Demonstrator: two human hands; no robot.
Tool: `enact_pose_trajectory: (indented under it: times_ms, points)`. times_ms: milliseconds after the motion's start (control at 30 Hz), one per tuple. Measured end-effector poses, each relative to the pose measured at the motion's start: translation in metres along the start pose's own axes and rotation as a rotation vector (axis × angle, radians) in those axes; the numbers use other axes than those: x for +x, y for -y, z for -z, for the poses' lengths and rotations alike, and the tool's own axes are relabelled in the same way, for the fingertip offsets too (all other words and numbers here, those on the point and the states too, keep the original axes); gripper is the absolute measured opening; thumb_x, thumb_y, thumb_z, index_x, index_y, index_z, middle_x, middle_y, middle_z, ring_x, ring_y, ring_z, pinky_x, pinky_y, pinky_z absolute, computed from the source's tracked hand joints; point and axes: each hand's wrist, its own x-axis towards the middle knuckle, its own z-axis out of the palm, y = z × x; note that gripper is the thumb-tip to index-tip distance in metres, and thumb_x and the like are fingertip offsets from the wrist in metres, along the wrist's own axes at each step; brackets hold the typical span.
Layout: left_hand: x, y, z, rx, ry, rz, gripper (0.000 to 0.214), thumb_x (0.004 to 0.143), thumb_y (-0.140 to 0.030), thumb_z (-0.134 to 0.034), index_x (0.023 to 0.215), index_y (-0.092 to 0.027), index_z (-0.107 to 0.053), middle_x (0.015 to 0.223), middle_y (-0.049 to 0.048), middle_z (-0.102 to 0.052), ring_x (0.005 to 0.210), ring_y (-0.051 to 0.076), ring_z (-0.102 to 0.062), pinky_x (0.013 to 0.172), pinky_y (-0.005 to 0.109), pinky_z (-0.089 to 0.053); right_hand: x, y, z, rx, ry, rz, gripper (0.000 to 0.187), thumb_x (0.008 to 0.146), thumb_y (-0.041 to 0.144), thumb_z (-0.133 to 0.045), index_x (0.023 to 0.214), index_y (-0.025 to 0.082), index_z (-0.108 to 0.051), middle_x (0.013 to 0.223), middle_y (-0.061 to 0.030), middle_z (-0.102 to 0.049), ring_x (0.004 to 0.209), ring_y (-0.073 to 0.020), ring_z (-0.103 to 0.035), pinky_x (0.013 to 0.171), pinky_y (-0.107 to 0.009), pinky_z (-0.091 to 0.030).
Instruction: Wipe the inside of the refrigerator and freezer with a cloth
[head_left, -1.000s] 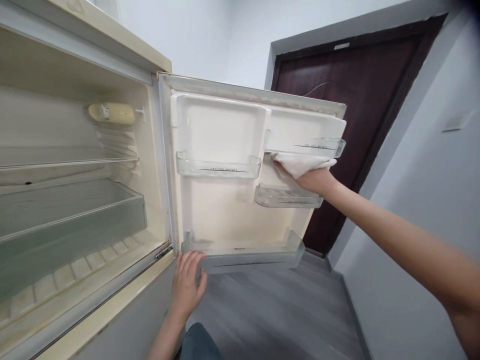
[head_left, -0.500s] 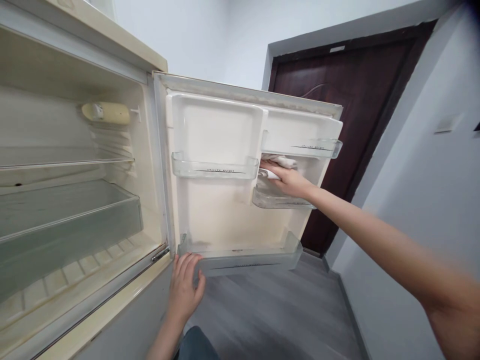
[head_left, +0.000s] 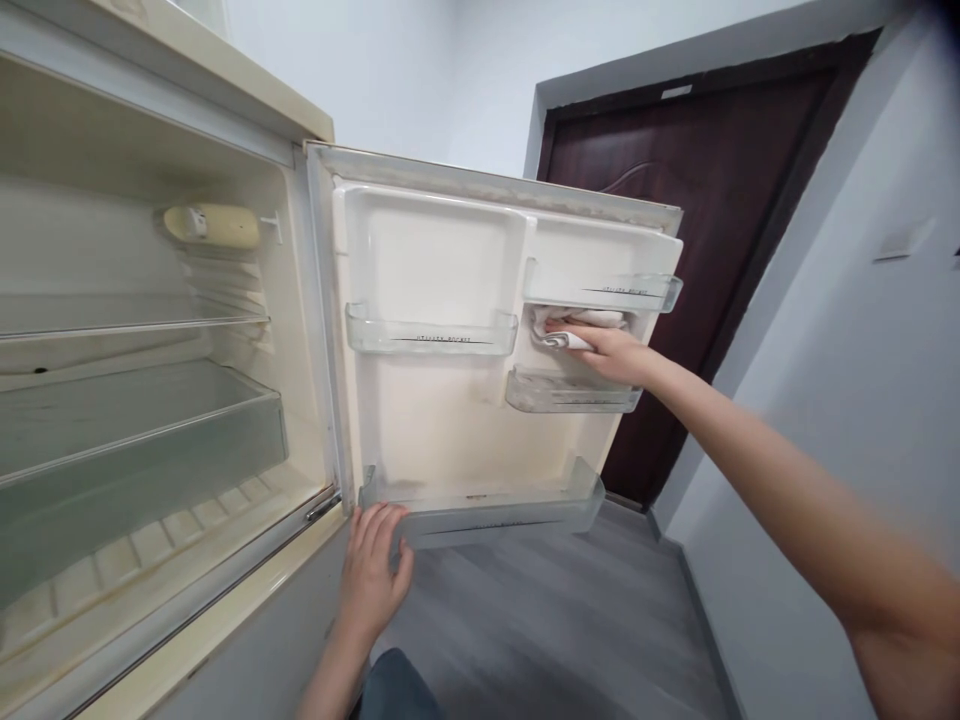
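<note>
the right hand (head_left: 600, 352) clutches a crumpled white fabric cloth (head_left: 589, 317) against the off-white plastic fridge door (head_left: 435, 420), between two clear plastic bins (head_left: 574, 399) near its right edge. the left hand (head_left: 375, 572), loosely spread, rests at the door's lower left corner. brownish top-edge grime (head_left: 592, 210) looks unwiped.

We have the fridge (head_left: 240, 85) at left, the fridge door (head_left: 442, 260) right of it, the room door (head_left: 750, 150) far behind. Between upper rack (head_left: 562, 287) and lower rack (head_left: 570, 396), the cloth (head_left: 568, 340) lies under our right hand (head_left: 611, 352). Our left hand (head_left: 375, 565) is by the bottom rack (head_left: 495, 522), near left.
</note>
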Motion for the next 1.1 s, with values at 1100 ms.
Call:
enact_pose_trajectory:
  times_ms: [1100]
  points:
    - [-0.004,0.001,0.0,0.009,-0.035,0.032,0.03,0.083,-0.025,-0.064,0.111,-0.021,-0.054,0.106,0.0067,-0.073,0.114,0.027,-0.062,0.106,0.055,-0.044,-0.021,0.11,-0.024,0.172,-0.07,-0.379,0.039,0.091,0.051,-0.034,0.07,0.022,-0.05,0.074,-0.0074,-0.064,0.076,-0.0259,-0.06,0.071,-0.037,-0.043]
